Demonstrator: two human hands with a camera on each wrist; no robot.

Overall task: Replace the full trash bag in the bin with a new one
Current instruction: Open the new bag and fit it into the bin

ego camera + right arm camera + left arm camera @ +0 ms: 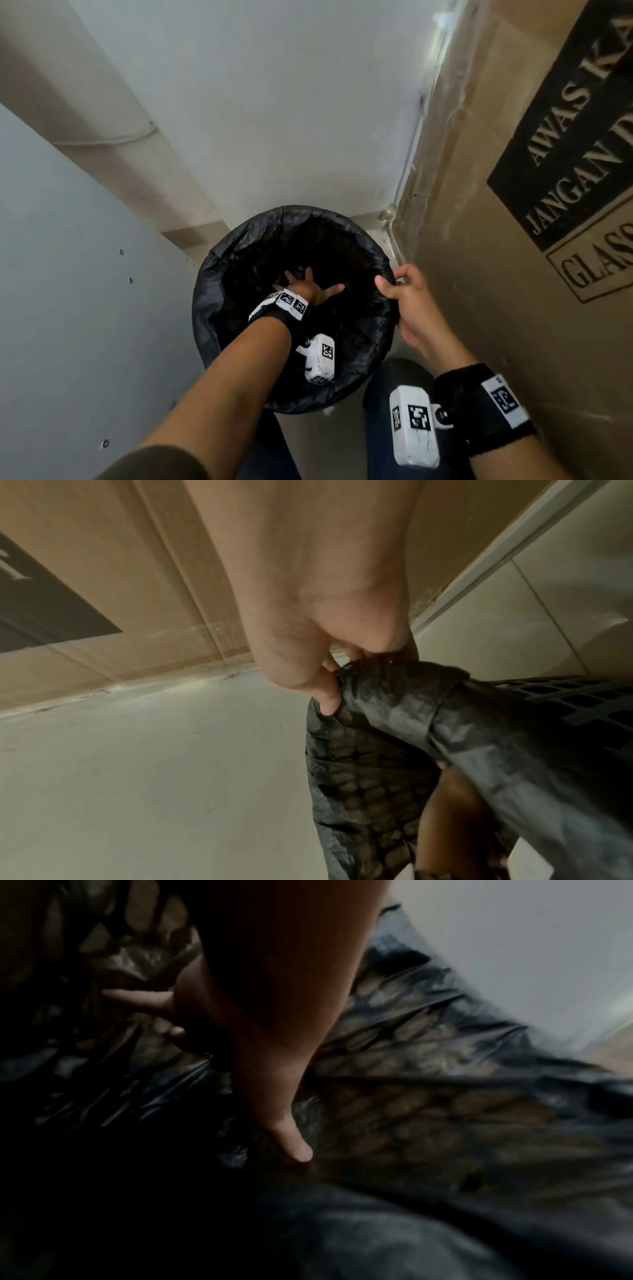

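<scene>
A person's left hand point(310, 289), fingers spread, presses inside the black trash bag point(239, 246) lining the bin point(582, 699). The right hand point(407, 298) pinches the bag's rim.

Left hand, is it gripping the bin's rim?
No, the left hand is spread open inside the black bag; the right hand grips the rim.

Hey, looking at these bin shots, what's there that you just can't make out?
- Bottom of the black bag: too dark in the head view; the left wrist view is blurred and dim.
- Left hand palm: faces away, pressed into the bag.
- Bin: mostly covered by bag; only mesh wall shows in the right wrist view.
- Cardboard box lettering: cut off by the frame edge.
</scene>
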